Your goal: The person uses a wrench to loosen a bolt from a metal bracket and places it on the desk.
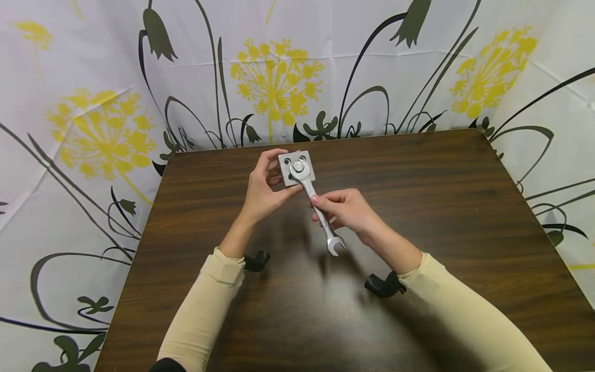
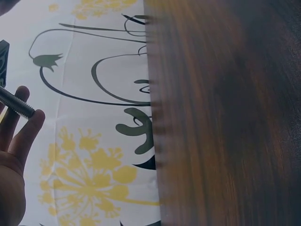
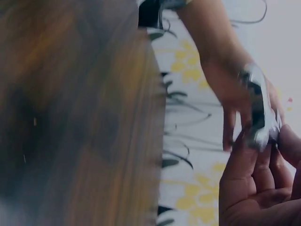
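Metal block [image 1: 283,170] held by left hand [image 1: 263,192], raised above dark wood-grain table [image 1: 441,217], toward its 12 o'clock edge in head view. Left hand curled partway; block gripped between thumb and fingers from its 8 o'clock side. Bolt head [image 1: 299,166] seen on block face, ringed by closed end of wrench [image 1: 326,223]. Threaded shank [image 2: 18,103] seen protruding in left wrist view, left fingertips just beside its end; contact can't be confirmed. Wrench pinched mid-shaft by thumb and fingers of right hand [image 1: 349,211], at 4 o'clock from block. Wrench angled to 5 o'clock, forked end past the right hand. Wrench blurred in right wrist view. Flower-printed cloth [image 1: 186,82] hung beyond table at 12 o'clock.
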`<state>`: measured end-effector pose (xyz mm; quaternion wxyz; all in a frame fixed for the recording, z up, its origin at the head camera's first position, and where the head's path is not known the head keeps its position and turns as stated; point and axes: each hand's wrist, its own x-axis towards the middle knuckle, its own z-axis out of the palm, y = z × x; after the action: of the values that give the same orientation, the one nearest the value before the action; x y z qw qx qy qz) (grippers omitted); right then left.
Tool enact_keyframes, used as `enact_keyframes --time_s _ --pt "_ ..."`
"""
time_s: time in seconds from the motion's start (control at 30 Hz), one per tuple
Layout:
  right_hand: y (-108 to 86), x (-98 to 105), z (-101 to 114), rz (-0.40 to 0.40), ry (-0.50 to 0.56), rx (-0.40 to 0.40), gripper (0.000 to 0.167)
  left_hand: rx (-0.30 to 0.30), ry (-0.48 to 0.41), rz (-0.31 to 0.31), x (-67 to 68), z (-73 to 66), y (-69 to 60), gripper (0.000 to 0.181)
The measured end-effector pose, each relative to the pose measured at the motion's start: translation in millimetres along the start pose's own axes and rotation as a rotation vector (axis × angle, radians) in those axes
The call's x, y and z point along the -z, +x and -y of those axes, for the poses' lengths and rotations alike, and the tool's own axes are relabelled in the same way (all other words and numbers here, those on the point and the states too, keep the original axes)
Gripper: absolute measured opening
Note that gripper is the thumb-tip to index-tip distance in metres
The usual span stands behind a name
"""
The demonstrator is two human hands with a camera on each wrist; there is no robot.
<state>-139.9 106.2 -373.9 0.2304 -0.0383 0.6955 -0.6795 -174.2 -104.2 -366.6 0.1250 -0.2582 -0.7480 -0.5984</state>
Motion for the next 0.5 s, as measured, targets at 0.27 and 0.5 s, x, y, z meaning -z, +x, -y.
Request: enact_keyframes --time_s 0.27,0.5 --pt "3.6 31.2 14.3 -0.019 -0.431 0.15 0.032 0.013 -0.002 -0.005 -1.3 3.0 -2.7 0.071" --pt "12.8 48.3 31.8 -0.108 -0.808 0.262 0.025 0.005 0.0 0.016 -2.4 4.3 -4.0 0.07"
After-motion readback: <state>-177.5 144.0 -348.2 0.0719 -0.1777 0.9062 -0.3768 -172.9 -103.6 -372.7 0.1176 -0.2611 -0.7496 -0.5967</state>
